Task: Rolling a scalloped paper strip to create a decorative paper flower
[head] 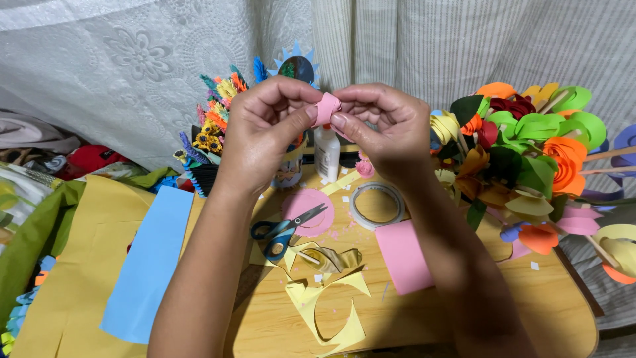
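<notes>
Above the wooden table, left hand and right hand pinching pink paper strip, paper flowers crowding right edge

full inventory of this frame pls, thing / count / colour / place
Small curled pink paper strip: 1, pink, pinched between both hands above the table.
Blue-handled scissors: 1, blue and steel, on the round pink paper disc.
Roll of clear tape: 1, whitish, table centre.
White glue bottle: 1, white, upright behind the hands.
Pink paper sheet: 1, pink, curled, right of centre.
Yellow paper offcuts: several, yellow, near table edge.
Light blue paper sheet: 1, blue, left, on large yellow paper.
Paper flowers: many, mixed colours, right; a smaller bunch at back left.
Wooden table: 1, light wood.
Left hand: 1, gripping the strip.
Right hand: 1, gripping the strip.
</notes>
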